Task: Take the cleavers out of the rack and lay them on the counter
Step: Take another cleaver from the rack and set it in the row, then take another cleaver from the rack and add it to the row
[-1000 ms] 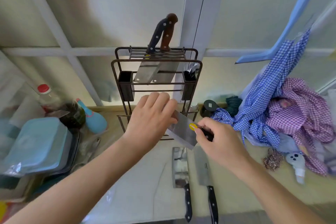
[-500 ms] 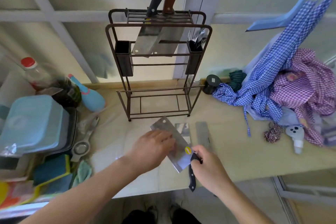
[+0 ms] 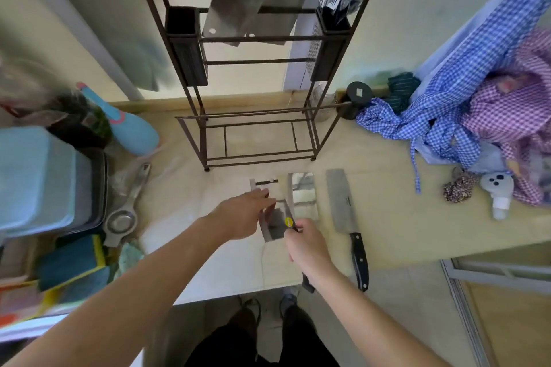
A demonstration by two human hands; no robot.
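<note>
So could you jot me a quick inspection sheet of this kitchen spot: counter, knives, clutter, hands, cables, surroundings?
Surface: pale counter, bare patch in front of the rack.
Job's things: brown wire rack holds blades up top, count unclear; two cleavers lie flat, a shiny one and a dull one; a third cleaver in hand, low over the counter.
Clutter: strainer, blue container, sponges, checked cloths, small white bottle.
Hands: left hand with fingers on the third cleaver's blade; right hand gripping its handle.
Cables: nothing seen.
Surroundings: pale wall panels behind; floor and feet below the counter edge.
</note>
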